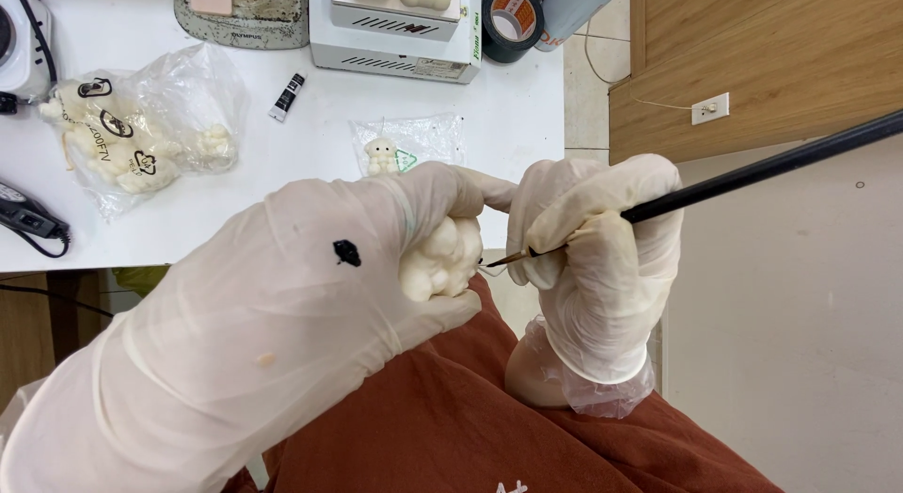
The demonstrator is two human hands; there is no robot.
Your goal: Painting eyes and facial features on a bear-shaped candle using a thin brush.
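My left hand (310,295), in a white glove with a black paint spot, is closed around a small cream-coloured lumpy figurine (440,258) held above my lap. My right hand (597,258), also gloved, grips a thin black-handled paintbrush (752,171). The brush tip touches or nearly touches the figurine's right side. The handle runs up and to the right past the frame edge.
A white table (310,145) holds a clear bag of cream figurines (141,135), a small bag with one figurine (395,154), a black paint tube (287,96), a white appliance (395,27), black tape roll (513,18). Rust-coloured cloth (470,418) covers my lap.
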